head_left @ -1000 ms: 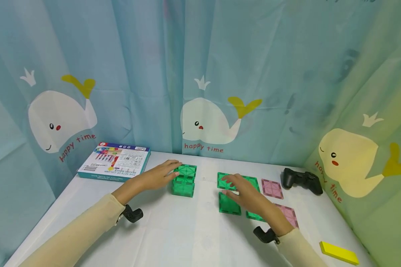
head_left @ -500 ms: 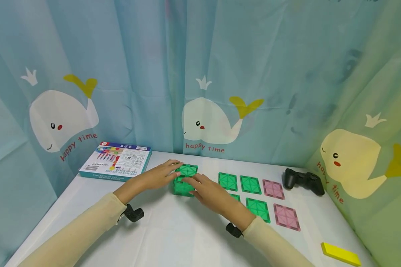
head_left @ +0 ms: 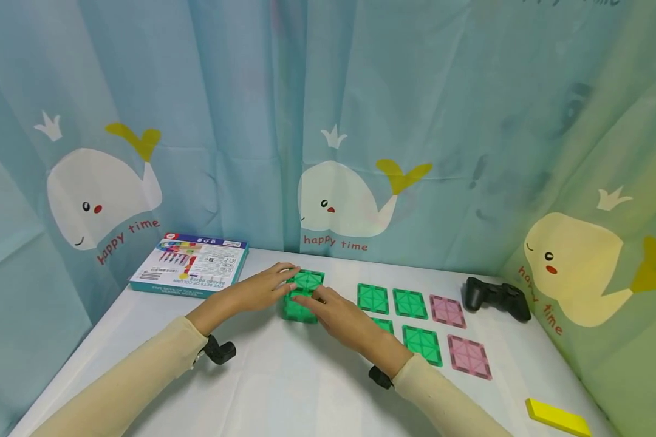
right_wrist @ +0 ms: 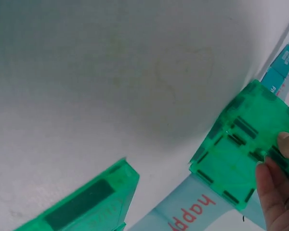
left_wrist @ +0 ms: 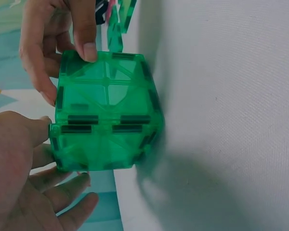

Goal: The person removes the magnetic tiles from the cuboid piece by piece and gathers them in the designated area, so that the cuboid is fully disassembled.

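A small box of green see-through magnetic tiles (head_left: 299,312) stands on the white table, just left of the middle. My left hand (head_left: 258,289) holds its far left side, thumb at the near corner and index finger along the back; the left wrist view shows the other fingers spread beyond the box (left_wrist: 103,91). From the right, my right hand (head_left: 343,320) pinches the box's upper edge between thumb and index finger, as the right wrist view of the box (right_wrist: 231,166) shows. The far side of the box is partly hidden by both hands.
Several loose green tiles (head_left: 410,303) and two pink tiles (head_left: 470,357) lie flat to the right. Beyond them sits a black game controller (head_left: 496,298). A yellow block (head_left: 557,417) is near right. A flat toy carton (head_left: 190,266) lies back left, before a whale-print curtain (head_left: 339,200).
My right hand has moved left from above the loose green tiles to the box and now pinches its edge. The left hand has stayed at the box.
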The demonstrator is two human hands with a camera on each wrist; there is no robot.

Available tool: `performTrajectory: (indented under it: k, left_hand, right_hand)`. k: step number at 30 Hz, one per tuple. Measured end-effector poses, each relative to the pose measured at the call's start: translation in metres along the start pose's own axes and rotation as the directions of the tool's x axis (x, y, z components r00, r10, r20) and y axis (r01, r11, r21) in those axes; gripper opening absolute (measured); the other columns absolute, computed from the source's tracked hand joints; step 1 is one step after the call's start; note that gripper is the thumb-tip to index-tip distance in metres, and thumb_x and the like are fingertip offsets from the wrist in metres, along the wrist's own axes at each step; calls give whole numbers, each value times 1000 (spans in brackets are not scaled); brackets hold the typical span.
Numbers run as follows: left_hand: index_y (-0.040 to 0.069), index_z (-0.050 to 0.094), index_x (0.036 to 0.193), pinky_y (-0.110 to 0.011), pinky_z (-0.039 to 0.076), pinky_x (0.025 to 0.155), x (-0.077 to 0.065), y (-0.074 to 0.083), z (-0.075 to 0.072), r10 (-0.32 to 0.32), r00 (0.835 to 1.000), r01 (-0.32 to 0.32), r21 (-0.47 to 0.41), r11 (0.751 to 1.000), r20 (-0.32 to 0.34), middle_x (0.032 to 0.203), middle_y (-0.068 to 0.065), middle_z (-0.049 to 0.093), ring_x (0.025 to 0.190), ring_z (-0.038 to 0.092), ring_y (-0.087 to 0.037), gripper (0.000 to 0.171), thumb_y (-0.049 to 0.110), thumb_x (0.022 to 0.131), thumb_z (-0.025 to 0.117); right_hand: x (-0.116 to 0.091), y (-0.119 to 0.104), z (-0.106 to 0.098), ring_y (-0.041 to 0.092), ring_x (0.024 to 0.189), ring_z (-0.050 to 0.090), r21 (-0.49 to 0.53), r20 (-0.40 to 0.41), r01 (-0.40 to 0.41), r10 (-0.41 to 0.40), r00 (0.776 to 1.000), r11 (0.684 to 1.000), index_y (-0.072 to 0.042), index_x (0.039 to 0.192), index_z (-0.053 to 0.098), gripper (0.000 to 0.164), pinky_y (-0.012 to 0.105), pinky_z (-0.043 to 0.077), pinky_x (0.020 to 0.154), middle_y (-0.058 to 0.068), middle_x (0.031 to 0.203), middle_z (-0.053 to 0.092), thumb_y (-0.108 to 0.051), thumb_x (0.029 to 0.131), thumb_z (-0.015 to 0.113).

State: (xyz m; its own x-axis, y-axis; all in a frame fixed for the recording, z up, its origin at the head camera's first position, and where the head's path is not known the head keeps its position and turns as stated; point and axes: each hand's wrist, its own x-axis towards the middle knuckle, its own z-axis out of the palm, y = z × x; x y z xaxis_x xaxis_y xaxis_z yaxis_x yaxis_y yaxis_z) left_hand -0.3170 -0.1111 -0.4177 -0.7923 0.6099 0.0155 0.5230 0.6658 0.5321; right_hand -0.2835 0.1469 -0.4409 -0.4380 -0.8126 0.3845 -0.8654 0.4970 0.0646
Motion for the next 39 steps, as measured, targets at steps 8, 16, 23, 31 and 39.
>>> performTrajectory:
  k: [8,16,23,31,39]
  left_hand:
    - [2,31,165,-59,33,123,-1,4,-1,1,1000,-1,19,1000,6,169,-25,28,154,36,-42,56,31,117,39]
    - [2,31,165,-59,33,124,0,1,0,-2,1000,2,33,999,6,168,-26,29,154,35,-42,56,30,117,39]
    - [-1,31,164,-59,32,124,0,2,-1,5,1000,-5,21,1000,17,168,-27,29,155,34,-42,56,28,117,40]
    - [-1,30,164,-58,32,124,0,5,-2,-1,1000,0,12,1000,24,169,-26,28,155,34,-42,56,27,117,40]
    - [0,29,165,-57,31,125,-1,4,-2,-10,1000,10,2,1000,28,170,-24,26,156,33,-41,57,28,117,39]
  right_hand:
    - [1,-5,-1,11,80,47,1,-1,29,-29,1000,1000,-20,144,63,54,17,42,66,0,95,50,3,97,73]
    - [-5,-19,-7,13,85,46,-131,58,68,-60,996,989,-25,147,63,61,18,42,65,-1,98,49,8,97,70]
    - [-17,-19,-19,12,85,49,-17,6,8,-8,1000,1000,-21,150,61,53,19,45,68,-1,98,53,4,103,63]
    - [-47,-6,-55,4,80,53,344,-54,-133,161,985,930,-18,145,64,54,18,51,69,-4,99,57,4,96,74]
    - [-99,13,-92,17,86,64,560,163,-373,343,925,740,-16,146,64,44,25,55,76,-1,107,62,-7,103,68]
